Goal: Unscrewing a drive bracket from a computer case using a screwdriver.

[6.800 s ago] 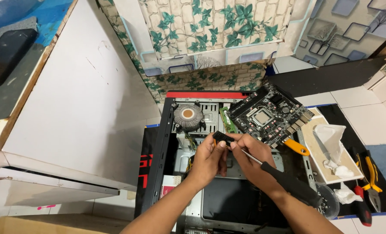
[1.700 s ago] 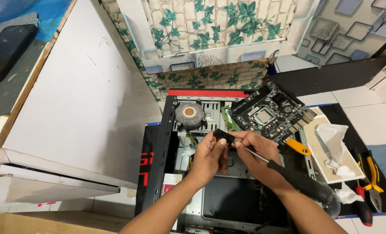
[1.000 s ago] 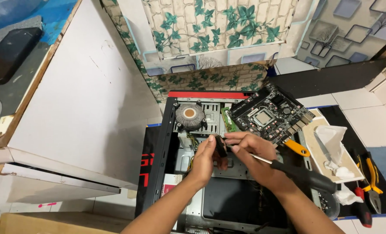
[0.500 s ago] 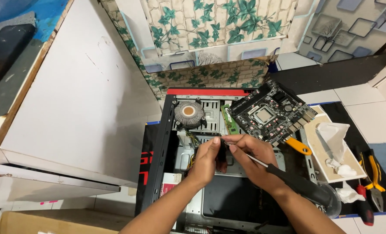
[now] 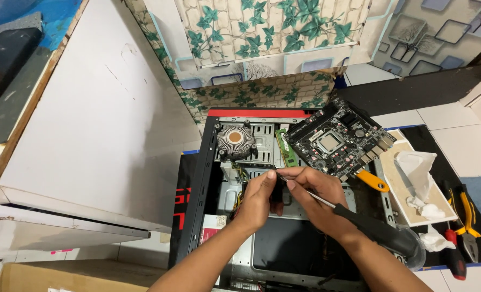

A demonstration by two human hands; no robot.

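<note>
Open desktop computer case [image 5: 197, 216] lies on its side, black with a red strip along the far edge. Both hands work over its middle.

Left hand [image 5: 259, 200]: fingers curled, thumb and fingertips pinched on a small dark part [image 5: 277, 190] just above the case's metal tray. What the part is cannot be told; it is mostly hidden by the fingers.

Right hand [image 5: 316, 197]: closed around a screwdriver [image 5: 370, 230], thin metal shaft running under the palm, thick black handle lying along the wrist. The tip meets the dark part right by the left fingertips. The two hands touch at the fingertips.

Inside the case, far end: round CPU cooler [image 5: 235, 141] with copper core and radial fins, and a green memory stick [image 5: 288, 148] just beside it.

Motherboard [image 5: 338, 138] sits tilted across the case's right edge, socket facing up. An orange handle [image 5: 373, 181] pokes out from under its near corner.

Right of the case: shallow tray [image 5: 397, 205] holding crumpled white tissue [image 5: 416, 165]. Further right, pliers [image 5: 467, 216] with yellow-and-black grips and a red-handled tool [image 5: 455, 259] on the dark mat.
</note>
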